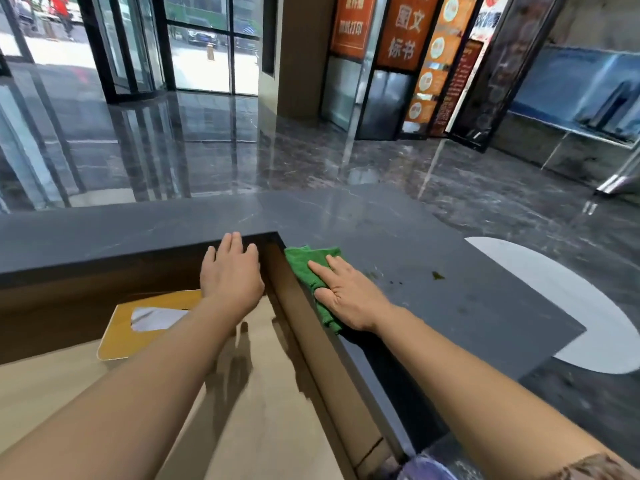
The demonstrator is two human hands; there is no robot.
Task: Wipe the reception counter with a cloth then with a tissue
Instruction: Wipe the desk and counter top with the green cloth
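Pressing flat, the right hand (346, 292) pins a green cloth (304, 268) to the dark stone reception counter (398, 230) beside its inner corner. The left hand (230, 275), open and flat, rests at the counter's inner edge, above a yellow tissue box (117, 341).

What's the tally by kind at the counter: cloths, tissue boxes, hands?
Cloths: 1, the green cloth, pressed flat on the counter by the right hand
Tissue boxes: 1, the yellow tissue box on the lower desk
Hands: 2, the right hand and the left hand
Total: 4
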